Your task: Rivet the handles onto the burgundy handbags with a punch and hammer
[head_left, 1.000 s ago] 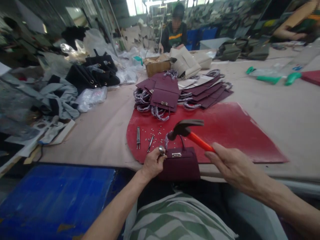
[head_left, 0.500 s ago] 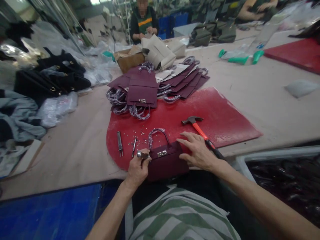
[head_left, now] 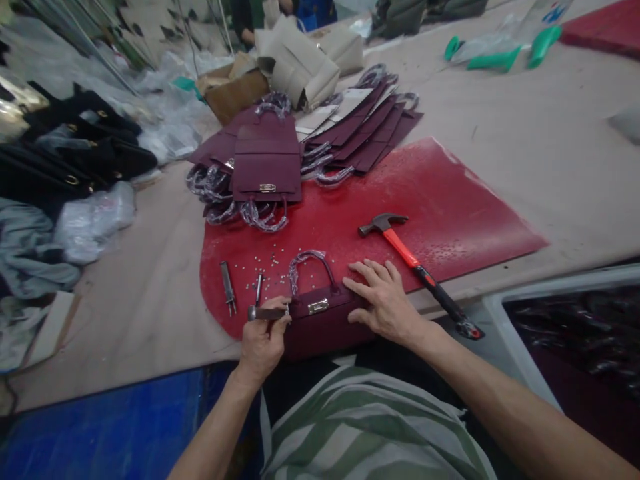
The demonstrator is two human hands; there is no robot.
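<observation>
At the near edge of a factory worktop [head_left: 155, 287], a person's left hand [head_left: 263, 347] grips a metal tool [head_left: 265, 313], fingers closed around it, at the left end of a burgundy handbag [head_left: 325, 333]. The right hand [head_left: 385, 300] rests on the bag's other end, fingers spread wide. Just beyond it, a claw hammer [head_left: 400, 247] lies on a red mat [head_left: 460, 213], its black grip jutting past the mat. Small pale bits [head_left: 274, 263] dot the mat; more burgundy bags [head_left: 267, 157] are heaped behind.

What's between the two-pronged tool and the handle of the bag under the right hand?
In the head view, a slim metal tool and scattered small pieces lie there on the red mat.
</observation>
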